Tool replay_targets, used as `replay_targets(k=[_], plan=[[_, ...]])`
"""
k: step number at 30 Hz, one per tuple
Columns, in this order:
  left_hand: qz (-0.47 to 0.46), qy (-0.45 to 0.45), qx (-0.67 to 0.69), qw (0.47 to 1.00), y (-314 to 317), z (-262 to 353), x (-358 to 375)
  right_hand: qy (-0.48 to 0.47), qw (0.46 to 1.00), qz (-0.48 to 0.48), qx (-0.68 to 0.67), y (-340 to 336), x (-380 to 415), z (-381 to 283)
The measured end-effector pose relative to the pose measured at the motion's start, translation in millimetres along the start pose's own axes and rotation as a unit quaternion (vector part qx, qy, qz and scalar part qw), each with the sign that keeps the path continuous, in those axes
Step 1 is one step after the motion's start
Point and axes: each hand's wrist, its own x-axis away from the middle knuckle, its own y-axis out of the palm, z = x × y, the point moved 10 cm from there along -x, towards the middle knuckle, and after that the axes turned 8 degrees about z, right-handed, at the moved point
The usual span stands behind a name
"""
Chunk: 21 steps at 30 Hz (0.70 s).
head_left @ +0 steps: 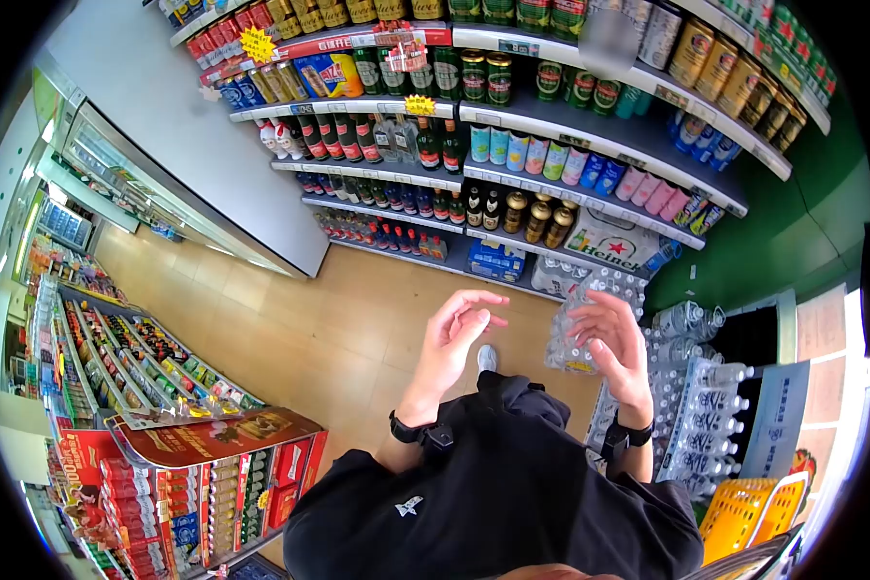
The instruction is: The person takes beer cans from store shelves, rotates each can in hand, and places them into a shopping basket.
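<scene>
My left hand [454, 338] is raised in front of my body with fingers apart and slightly curled, holding nothing. To its right, my right hand [614, 348] is also raised, fingers spread, with nothing in it. The two hands do not touch. Both wrists wear black bands. Beyond my right hand, partly covered by it, lie clear plastic-wrapped bottle packs [567, 343] on the floor. Ahead stand shelves [590, 184] of cans and bottles. A Heineken pack [609, 242] sits on the low shelf at the right.
A promotional display of cans [169, 503] stands at the lower left, beside a long rack of packaged goods [130, 358]. Large water bottles [686, 319] and stacked bottle packs [710, 416] are at the right, near a yellow basket [735, 517]. Tiled floor [367, 309] lies ahead.
</scene>
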Motion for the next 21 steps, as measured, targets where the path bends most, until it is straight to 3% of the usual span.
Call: replay_targets(k=[13,21], plan=[[0.029,0.001,-0.012,0.999,-11.0,-9.2,-118.2,0.028,0.999,-0.009,0.040,-20.5,-142.2,37.7],[0.038,-0.010,-0.008,0.999,-30.0,-14.5,-186.5,0.044,0.997,0.036,0.057,-19.4,-222.5,71.3]])
